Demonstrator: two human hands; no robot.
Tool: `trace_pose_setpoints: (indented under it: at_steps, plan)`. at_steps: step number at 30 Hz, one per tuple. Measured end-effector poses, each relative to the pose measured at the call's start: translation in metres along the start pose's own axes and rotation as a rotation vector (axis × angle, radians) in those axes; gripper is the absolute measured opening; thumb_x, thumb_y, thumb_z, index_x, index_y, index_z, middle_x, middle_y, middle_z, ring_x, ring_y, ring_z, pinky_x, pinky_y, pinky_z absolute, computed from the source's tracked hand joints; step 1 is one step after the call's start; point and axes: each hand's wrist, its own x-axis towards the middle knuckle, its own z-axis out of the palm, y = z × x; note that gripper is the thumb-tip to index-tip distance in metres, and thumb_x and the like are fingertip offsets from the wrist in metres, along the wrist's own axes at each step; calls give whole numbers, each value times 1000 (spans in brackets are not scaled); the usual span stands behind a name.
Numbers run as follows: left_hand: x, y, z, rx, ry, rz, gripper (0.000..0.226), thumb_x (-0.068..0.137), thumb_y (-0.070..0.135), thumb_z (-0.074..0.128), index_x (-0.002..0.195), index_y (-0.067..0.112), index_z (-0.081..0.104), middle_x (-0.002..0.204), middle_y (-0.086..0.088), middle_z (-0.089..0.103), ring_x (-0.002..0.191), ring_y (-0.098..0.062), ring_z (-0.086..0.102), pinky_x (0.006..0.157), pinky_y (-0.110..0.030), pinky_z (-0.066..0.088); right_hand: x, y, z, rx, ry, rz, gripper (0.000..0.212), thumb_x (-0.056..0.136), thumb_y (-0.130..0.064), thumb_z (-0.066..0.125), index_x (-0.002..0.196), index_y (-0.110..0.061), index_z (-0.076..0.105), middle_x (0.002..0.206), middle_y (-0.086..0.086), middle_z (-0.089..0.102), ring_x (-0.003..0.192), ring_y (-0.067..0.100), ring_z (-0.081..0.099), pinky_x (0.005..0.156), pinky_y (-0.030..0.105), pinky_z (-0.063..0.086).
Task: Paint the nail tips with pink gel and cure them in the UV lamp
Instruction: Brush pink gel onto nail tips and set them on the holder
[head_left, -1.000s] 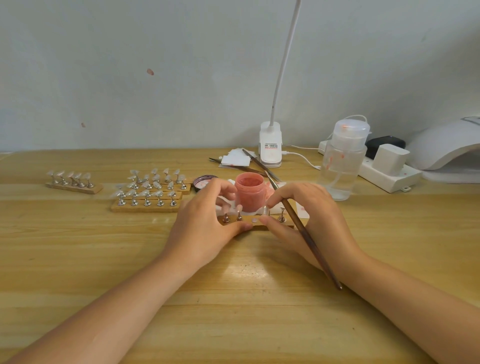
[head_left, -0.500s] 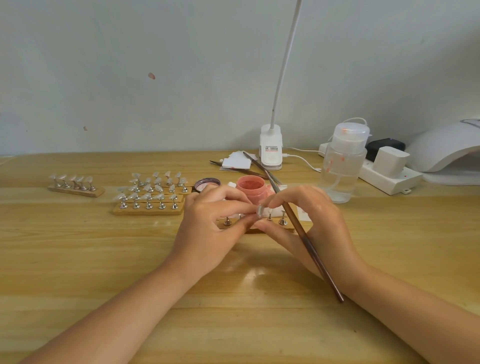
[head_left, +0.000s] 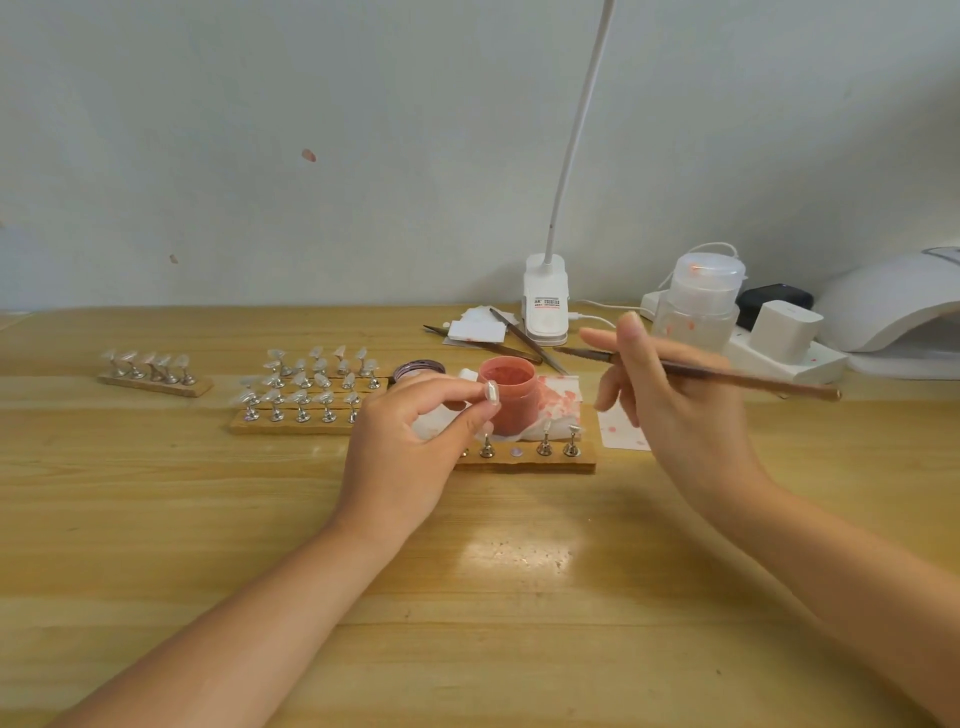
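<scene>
Left hand (head_left: 400, 457) pinches nail tip (head_left: 490, 392) just before gel pot (head_left: 508, 395); right hand (head_left: 670, 410) holds brush (head_left: 727, 375). Load brush sparingly, steady tip.

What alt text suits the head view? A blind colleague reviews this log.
The left hand pinches a clear nail tip before an open pink gel jar, while the right hand holds a brush above the wooden table.
</scene>
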Motion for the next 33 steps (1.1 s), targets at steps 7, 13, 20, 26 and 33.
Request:
trace_pose_setpoints:
  at_steps: [7,13,20,26,33]
  plan:
    - [0,-2,0,28,-17,8,37,73,3,72,77,38,62,80,26,60,84,16,56,77,0,36,39,4,11,-131,-56,44,20,89,-27,59,73,-18,64,48,-7,54,42,-5,48,46,7,37]
    - [1,-2,0,6,-30,-10,30,75,3,71,74,32,65,82,20,64,87,11,56,78,-1,35,56,5,28,-367,-79,-31,37,79,-36,70,60,-14,48,50,0,60,42,-2,55,45,10,38]
    - [0,-1,-2,-6,-44,-22,24,74,6,72,73,30,66,82,19,65,87,7,57,79,-2,37,62,9,42,-622,-173,-46,51,71,-52,69,66,-3,57,60,6,59,63,22,58,62,39,49]
    - [1,-2,-2,-19,-44,-33,24,73,5,72,72,29,67,81,17,65,87,7,58,79,-2,36,63,14,40,-630,-203,12,42,73,-48,71,57,-15,51,54,-4,52,59,13,54,60,33,46]
    - [1,-2,-2,-30,-33,-42,29,73,5,72,70,32,65,78,20,64,86,12,57,77,0,35,70,12,20,-380,-2,118,39,76,-39,72,53,-18,48,49,-3,55,50,8,51,56,24,42]
